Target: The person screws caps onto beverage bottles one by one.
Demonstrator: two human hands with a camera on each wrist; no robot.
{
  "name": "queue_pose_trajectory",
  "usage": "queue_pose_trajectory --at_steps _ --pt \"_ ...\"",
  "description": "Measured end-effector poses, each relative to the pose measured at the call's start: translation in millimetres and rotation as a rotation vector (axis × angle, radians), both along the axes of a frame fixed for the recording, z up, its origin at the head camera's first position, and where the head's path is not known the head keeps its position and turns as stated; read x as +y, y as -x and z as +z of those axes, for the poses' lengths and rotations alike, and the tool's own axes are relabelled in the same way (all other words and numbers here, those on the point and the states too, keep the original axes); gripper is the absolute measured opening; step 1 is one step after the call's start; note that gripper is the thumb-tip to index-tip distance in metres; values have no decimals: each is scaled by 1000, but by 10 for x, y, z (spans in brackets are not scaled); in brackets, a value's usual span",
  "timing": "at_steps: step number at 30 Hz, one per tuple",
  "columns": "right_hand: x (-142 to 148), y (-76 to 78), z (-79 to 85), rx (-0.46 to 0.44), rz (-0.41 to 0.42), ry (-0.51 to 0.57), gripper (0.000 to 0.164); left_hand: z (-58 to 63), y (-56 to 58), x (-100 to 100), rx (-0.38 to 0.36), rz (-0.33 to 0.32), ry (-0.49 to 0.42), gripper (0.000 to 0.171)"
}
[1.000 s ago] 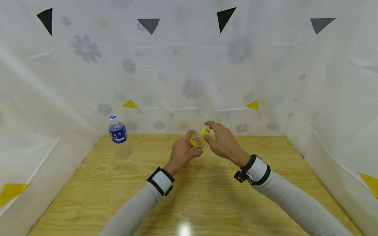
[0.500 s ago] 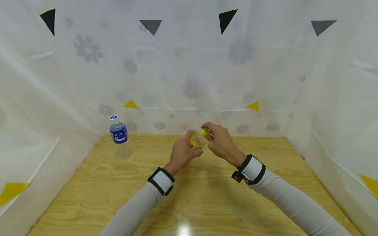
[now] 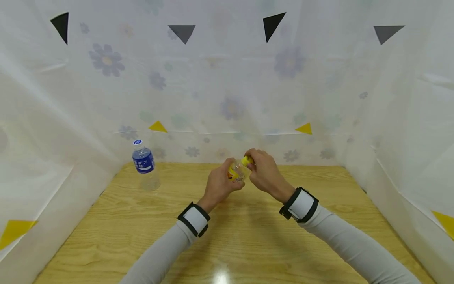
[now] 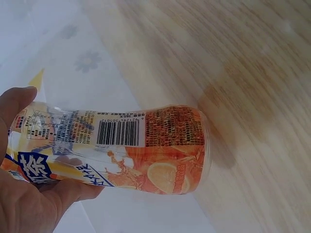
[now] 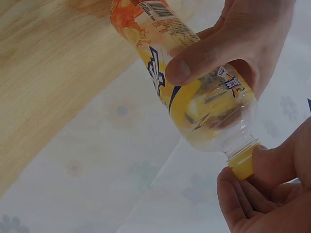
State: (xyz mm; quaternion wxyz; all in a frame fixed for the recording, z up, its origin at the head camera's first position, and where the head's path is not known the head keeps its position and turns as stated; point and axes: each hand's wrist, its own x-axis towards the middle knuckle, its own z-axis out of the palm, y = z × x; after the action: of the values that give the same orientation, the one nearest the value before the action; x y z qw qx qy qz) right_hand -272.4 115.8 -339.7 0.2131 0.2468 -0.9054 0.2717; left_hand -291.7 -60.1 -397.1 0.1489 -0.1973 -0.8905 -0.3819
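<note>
My left hand (image 3: pixel 218 182) grips a clear plastic drink bottle (image 4: pixel 160 150) round its middle, thumb on one side and fingers on the other. Its label is orange and yellow with a barcode and orange slices; no drink shows inside. The bottle leans, its neck towards my right hand (image 3: pixel 265 172). On that neck sits a yellow cap (image 5: pixel 243 164), pinched between the right thumb and curled fingers. In the head view much of the bottle is hidden behind the left hand.
A second clear bottle (image 3: pixel 143 163) with a blue label and white cap stands upright at the table's back left. The wooden table (image 3: pixel 142 228) is enclosed by pale flowered sheeting (image 3: pixel 227 79) at the back and sides.
A second ago the right fingers were spread around the cap; they have since closed in and now pinch it. The left hand and bottle have hardly moved.
</note>
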Motion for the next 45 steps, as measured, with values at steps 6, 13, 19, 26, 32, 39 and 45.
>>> queue_pose_trajectory --at_steps 6,13,19,26,32,39,45 --pt "-6 -4 -33 13 -13 2 24 -12 -16 18 -16 5 8 77" --pt "-5 -4 -37 27 -9 8 23 -8 -8 16 -5 11 17 76" --pt "-8 7 -39 50 -8 7 22 -4 1 14 8 13 21 76" --pt "-17 13 -47 58 -13 10 19 -23 17 14 21 7 13 75" --pt "-25 20 -44 57 -26 5 14 -26 16 11 29 4 19 75" --pt "-34 36 -44 67 -44 -3 10 -26 1 11 45 6 33 77" --pt "-35 45 -45 56 -50 7 9 -36 0 21 39 3 22 77"
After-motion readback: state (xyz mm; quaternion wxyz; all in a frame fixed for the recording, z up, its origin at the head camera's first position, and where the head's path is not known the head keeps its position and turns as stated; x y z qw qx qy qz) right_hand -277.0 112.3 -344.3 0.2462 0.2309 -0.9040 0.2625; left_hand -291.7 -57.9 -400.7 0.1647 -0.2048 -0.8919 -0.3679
